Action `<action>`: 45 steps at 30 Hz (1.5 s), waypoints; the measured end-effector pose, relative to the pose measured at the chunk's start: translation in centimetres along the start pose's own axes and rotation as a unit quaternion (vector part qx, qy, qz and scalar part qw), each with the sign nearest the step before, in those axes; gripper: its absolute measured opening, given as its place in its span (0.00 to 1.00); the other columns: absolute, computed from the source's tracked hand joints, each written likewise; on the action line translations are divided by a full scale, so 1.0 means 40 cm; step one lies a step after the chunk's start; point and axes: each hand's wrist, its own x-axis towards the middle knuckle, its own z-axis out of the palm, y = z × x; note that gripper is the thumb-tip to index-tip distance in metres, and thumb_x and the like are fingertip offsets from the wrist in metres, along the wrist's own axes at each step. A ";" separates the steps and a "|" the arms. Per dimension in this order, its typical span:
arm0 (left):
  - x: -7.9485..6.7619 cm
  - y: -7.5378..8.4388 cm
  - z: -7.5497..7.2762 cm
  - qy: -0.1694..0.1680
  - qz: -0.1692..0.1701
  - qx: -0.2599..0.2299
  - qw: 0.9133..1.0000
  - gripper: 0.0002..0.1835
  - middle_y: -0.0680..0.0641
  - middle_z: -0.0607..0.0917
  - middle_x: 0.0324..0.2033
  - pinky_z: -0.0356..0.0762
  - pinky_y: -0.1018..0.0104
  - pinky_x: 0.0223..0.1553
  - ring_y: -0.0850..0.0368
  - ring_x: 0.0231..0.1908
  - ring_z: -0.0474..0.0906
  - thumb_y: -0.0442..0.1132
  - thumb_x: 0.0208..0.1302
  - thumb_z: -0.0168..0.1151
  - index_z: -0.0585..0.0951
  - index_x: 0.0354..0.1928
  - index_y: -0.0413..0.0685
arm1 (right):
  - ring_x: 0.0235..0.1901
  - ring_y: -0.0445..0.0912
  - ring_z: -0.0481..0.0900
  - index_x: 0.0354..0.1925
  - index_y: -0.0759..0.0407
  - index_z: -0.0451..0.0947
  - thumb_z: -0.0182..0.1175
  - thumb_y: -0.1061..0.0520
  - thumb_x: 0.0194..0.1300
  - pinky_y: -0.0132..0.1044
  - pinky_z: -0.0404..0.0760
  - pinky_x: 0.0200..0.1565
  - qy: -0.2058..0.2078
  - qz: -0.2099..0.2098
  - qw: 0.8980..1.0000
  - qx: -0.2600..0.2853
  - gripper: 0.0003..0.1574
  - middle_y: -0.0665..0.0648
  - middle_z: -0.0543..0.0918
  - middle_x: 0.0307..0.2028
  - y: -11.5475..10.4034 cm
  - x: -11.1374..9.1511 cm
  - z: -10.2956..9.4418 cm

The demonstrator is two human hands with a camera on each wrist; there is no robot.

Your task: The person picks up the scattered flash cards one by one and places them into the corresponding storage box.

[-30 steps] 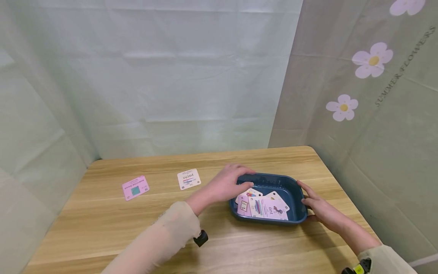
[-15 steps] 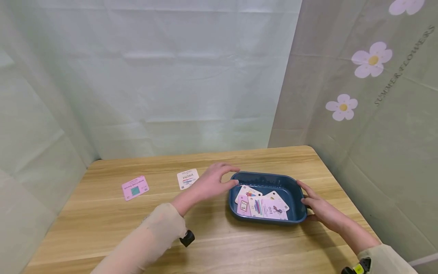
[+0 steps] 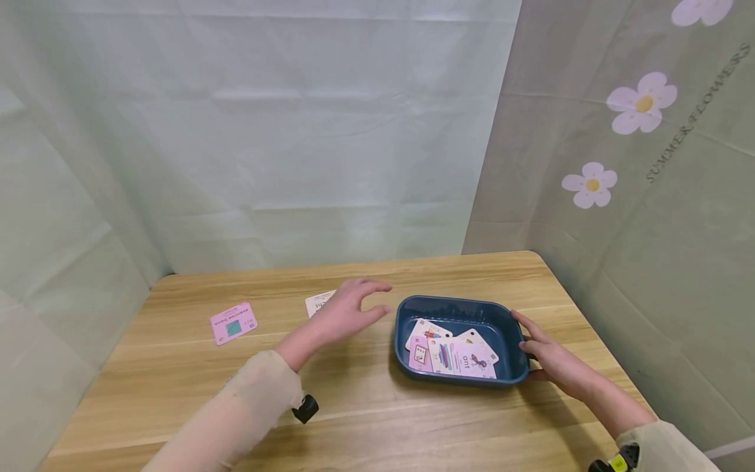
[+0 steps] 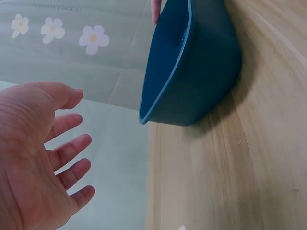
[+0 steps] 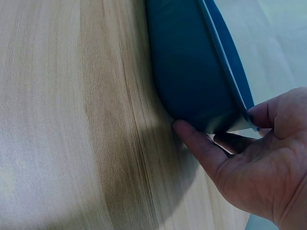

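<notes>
A dark blue plastic basin point(image 3: 519, 377) stands on the table, with several picture word cards point(image 3: 472, 358) lying in it, one marked "ant". My left hand point(image 3: 342, 314) is apart from the basin's left end, fingers spread and nothing in them; the left wrist view shows the palm of the left hand point(image 4: 33, 158) bare. Partly hidden behind that hand lies a white card point(image 3: 318, 301). At the basin's right end my right hand point(image 3: 557, 364) holds on, its thumb by the rim and its fingers against the outer wall, as the right hand point(image 5: 268, 167) shows in the right wrist view.
A pink card point(image 3: 233, 323) with a green square lies at the left of the wooden table point(image 3: 177, 393). Pale hanging sheets point(image 3: 307, 144) close off the back and sides, the right one printed with flowers.
My left hand has drawn back leftward from over the basin's left rim and now covers part of the white card. The right hand and basin have stayed in place.
</notes>
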 end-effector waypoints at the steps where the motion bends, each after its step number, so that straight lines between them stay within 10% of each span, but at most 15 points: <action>1: -0.002 -0.004 -0.002 0.000 -0.004 -0.002 1.000 0.25 0.49 0.74 0.69 0.62 0.41 0.69 0.43 0.72 0.61 0.52 0.72 0.64 0.78 0.68 0.56 | 0.74 0.76 0.39 0.82 0.40 0.30 0.36 0.59 0.82 0.69 0.69 0.61 0.002 0.001 1.000 0.000 0.42 0.67 0.24 0.79 0.000 0.000 0.000; 45: -0.086 -0.256 -0.052 0.021 -0.086 0.133 0.987 0.30 0.34 0.73 0.67 0.57 0.32 0.67 0.30 0.68 0.63 0.48 0.68 0.67 0.75 0.68 0.42 | 0.73 0.78 0.38 0.82 0.41 0.29 0.36 0.60 0.82 0.70 0.70 0.59 0.002 -0.007 1.000 0.009 0.43 0.70 0.24 0.78 0.006 0.005 0.001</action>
